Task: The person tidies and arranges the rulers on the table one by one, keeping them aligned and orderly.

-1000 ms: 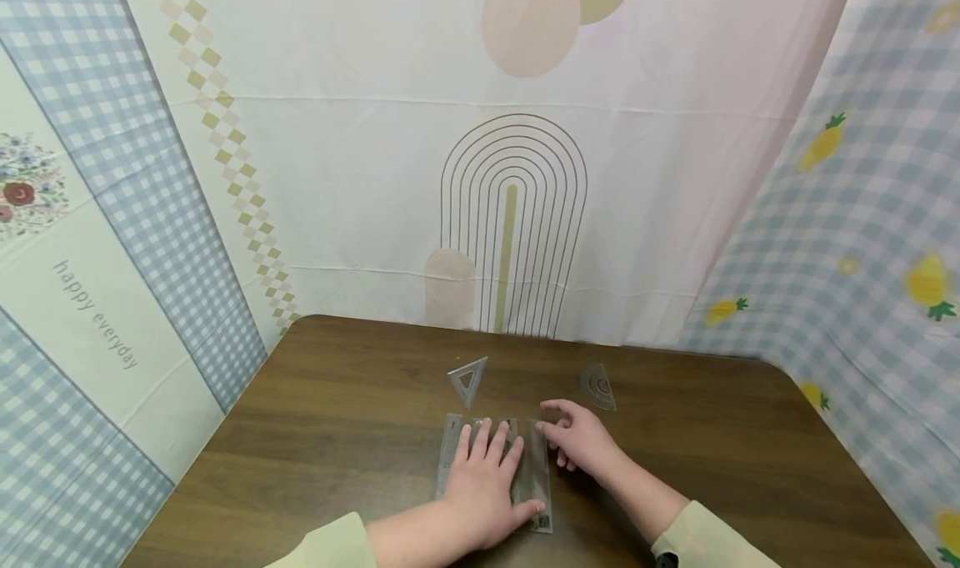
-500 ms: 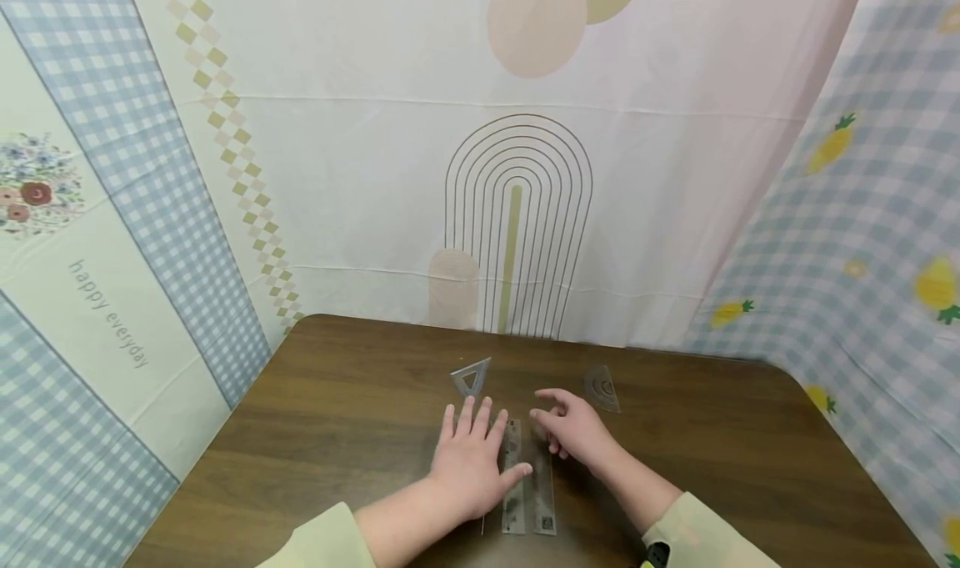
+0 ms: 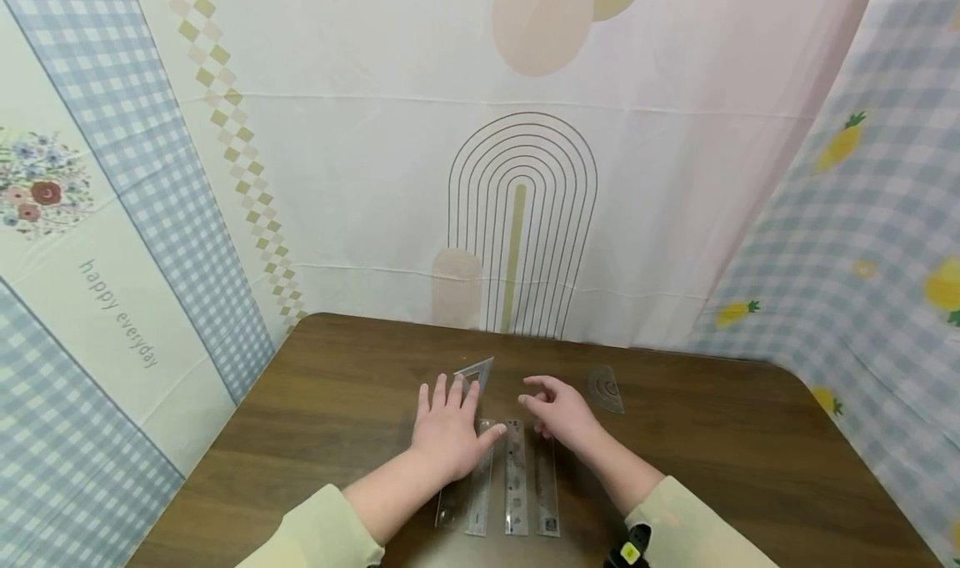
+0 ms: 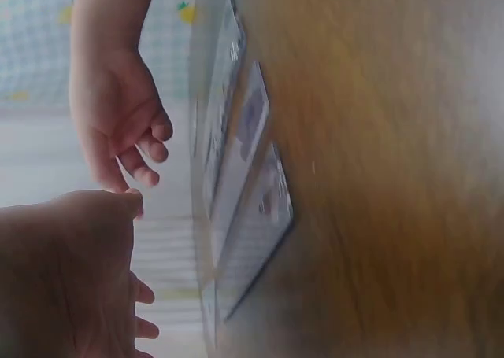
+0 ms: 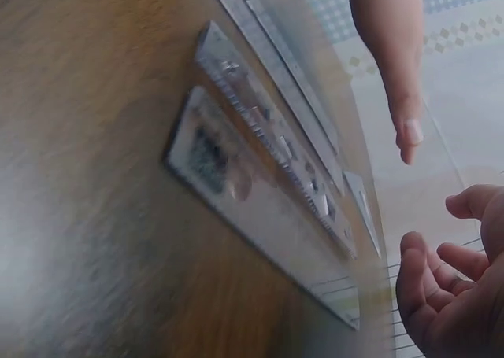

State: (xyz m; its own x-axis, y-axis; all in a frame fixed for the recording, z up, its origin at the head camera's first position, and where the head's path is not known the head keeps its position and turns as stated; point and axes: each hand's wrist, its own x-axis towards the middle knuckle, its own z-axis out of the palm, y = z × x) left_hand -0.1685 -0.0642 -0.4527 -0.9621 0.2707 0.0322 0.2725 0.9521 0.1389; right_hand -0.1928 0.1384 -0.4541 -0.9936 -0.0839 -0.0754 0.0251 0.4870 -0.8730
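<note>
Several clear plastic rulers lie side by side on the wooden table, all running away from me. My left hand (image 3: 450, 439) is over the far ends of the two left rulers, fingers spread and straight, its fingertips overlapping a small clear set square (image 3: 485, 368). Part of the leftmost ruler (image 3: 447, 505) is hidden beneath that hand and forearm. My right hand (image 3: 561, 409) hovers near the far end of the rightmost ruler (image 3: 548, 497), fingers loosely bent around nothing. In the right wrist view, a ruler with a dark square print (image 5: 209, 160) lies nearest, and both hands appear raised above the rulers.
A clear protractor (image 3: 604, 389) lies beyond my right hand, toward the table's back edge. The brown table (image 3: 720, 443) meets a patterned cloth (image 3: 360, 184) hung behind it, with checked cloths at both sides. A dark watch-like band (image 3: 630, 547) sits at my right wrist.
My left hand has moved up off the rulers, away from me and leftward, uncovering more of them. My right hand has shifted slightly forward and left. The rulers appear spaced in a row.
</note>
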